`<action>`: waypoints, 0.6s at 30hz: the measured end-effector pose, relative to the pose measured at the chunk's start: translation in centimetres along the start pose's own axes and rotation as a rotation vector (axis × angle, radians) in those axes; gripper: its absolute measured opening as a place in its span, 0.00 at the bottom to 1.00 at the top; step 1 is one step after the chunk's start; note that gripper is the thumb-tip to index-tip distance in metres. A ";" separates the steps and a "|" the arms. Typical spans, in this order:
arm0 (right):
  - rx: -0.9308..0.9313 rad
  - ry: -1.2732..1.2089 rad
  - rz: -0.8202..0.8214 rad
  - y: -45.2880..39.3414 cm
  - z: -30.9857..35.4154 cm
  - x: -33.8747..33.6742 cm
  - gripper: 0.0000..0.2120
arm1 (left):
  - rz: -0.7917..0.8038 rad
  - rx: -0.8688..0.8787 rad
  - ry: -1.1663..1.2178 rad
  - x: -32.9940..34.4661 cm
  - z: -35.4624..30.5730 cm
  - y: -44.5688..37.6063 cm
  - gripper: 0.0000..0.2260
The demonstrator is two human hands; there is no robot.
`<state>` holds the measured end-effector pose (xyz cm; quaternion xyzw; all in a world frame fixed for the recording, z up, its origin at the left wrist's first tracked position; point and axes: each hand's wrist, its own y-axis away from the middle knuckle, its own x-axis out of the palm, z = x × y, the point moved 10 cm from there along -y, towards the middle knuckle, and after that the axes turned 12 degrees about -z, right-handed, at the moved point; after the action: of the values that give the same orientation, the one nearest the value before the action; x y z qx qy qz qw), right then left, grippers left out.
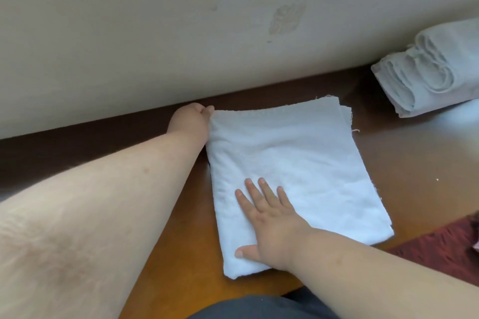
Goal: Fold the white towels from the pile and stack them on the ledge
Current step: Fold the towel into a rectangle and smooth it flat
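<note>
Right hand [269, 228] flat, fingers spread, pressing near end of folded white terry towel [290, 168] on brown wooden ledge [404, 163]. Left hand [191, 118] pinches its far-left corner by beige wall [155, 33]. Folded white towel stack [430, 67] far right.

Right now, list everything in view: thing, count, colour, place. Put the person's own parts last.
towel: one, white, folded flat on the ledge, centre
stack of towels: one, white, far right by the wall
ledge: one, brown wood, along the wall
wall: one, beige, stained, behind the ledge
rug: one, dark red, lower right
left hand: one, grip on the towel's far left corner
right hand: one, flat on the towel, fingers spread
</note>
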<state>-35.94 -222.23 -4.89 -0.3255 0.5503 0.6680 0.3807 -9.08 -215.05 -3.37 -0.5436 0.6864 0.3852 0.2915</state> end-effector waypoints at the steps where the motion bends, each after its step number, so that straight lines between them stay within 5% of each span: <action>1: -0.007 0.000 0.000 0.0 0.0 0.1 0.50 | -0.029 0.003 -0.031 -0.4 -0.1 -0.1 0.17; 8: -0.041 -0.034 -0.034 0.0 -0.1 -0.1 0.51 | -0.036 0.020 -0.100 0.1 -2.0 -0.9 0.19; 12: 0.028 -0.105 -0.122 2.1 -1.3 0.9 0.44 | 0.149 0.039 -0.071 3.6 -2.8 0.0 0.36; 18: 0.026 -0.089 -0.076 2.8 -3.1 1.6 0.46 | 0.066 0.105 -0.059 2.7 -2.4 -0.4 0.24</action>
<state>-39.09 -225.37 -5.47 -0.3112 0.5287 0.6598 0.4338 -9.29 -218.53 -4.40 -0.4932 0.7144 0.3736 0.3268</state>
